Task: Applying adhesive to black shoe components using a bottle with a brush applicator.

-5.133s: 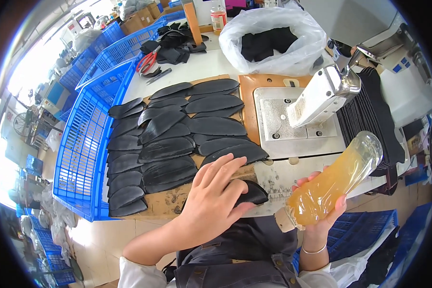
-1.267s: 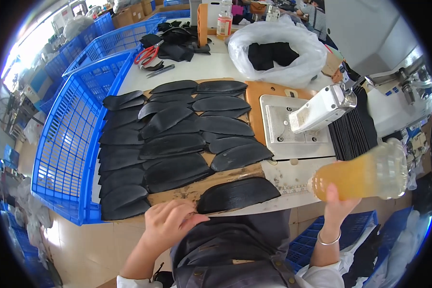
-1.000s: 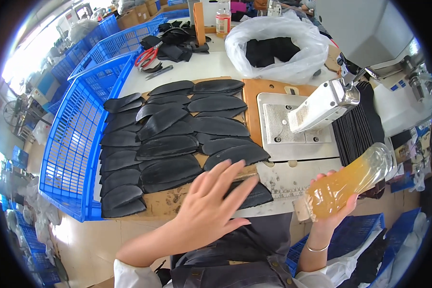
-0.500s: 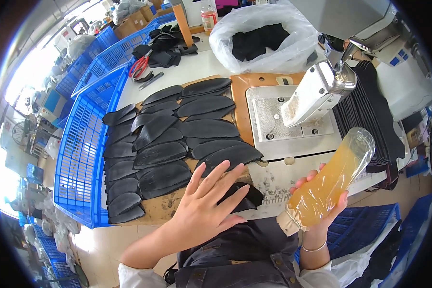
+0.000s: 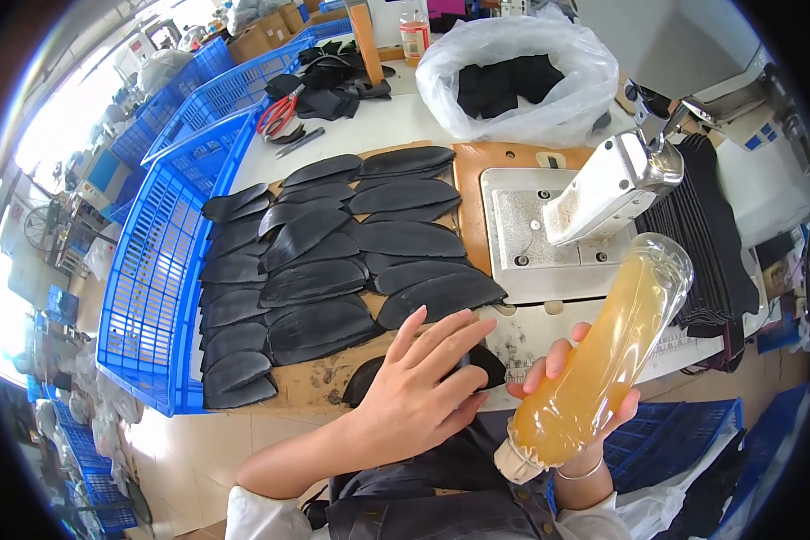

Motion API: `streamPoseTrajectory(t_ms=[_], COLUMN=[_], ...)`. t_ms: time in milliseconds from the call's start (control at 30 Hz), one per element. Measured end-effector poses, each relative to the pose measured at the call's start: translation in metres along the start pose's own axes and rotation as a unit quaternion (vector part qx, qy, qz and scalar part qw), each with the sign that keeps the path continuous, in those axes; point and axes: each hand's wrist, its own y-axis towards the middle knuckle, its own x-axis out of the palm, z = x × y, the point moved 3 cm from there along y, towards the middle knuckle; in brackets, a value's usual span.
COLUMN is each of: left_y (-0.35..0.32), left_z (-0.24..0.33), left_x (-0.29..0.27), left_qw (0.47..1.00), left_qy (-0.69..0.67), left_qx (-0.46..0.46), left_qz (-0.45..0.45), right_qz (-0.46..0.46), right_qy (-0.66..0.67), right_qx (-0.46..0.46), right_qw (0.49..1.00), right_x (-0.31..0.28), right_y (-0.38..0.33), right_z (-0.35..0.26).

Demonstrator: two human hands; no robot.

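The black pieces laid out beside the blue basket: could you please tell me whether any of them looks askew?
Yes: one black piece in the middle column slants steeply across its neighbours, whereas the other pieces in that column slant less.

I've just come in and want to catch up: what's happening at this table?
A person's right hand grips a bottle of yellowish liquid, tilted with its covered neck down. The left hand is over a curved black piece at the table's near edge; whether it presses on it isn't clear. More black pieces lie overlapping in columns on cardboard, between a blue crate and a metal machine.
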Motion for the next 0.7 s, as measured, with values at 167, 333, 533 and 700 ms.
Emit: streamPoseTrajectory(t_ms=[167, 333, 533, 700], left_y=[0.001, -0.009, -0.013, 0.002], left_z=[-0.001, -0.009, -0.043, -0.078], left_x=[-0.002, -0.008, -0.075, -0.155], left_qw=[0.999, 0.991, 0.957, 0.895], left_qy=[-0.018, -0.026, -0.146, -0.202], left_qx=[-0.035, -0.107, -0.186, -0.226], left_qz=[0.001, 0.083, 0.166, 0.328], right_qz=[0.007, 0.020, 0.041, 0.038], right_qy=[-0.006, -0.007, -0.056, -0.035], right_qx=[0.013, 0.042, 0.082, 0.085], right_qw=[1.000, 0.999, 0.994, 0.995], right_x=[-0.001, 0.002, 0.000, -0.005], right_y=[-0.001, 0.001, 0.003, 0.005], right_z=[0.001, 0.004, 0.007, 0.004])
